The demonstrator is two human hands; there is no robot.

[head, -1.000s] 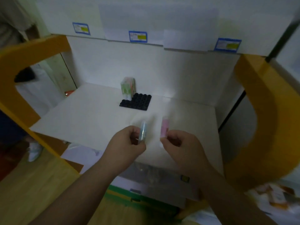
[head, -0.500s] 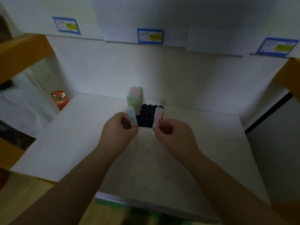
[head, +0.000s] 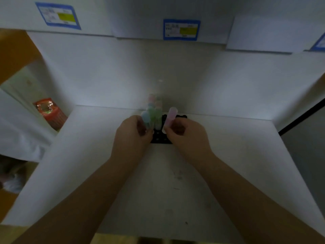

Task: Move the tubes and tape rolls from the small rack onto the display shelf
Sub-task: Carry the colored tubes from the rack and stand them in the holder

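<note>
The left hand pinches a blue tube; the right hand pinches a pink tube. Both hover over the black holder, probably ready to push straight down into free holes.

**White display shelf: contents**

Display shelf: white, flat, with faint scuff marks on its surface. One black holed rack lies on it, near the back wall. Pastel tubes stand upright in the rack's left side.

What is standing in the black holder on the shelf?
Pastel tubes stand along the black holder's left side; other holes look empty. The hands cover its near corners.
</note>
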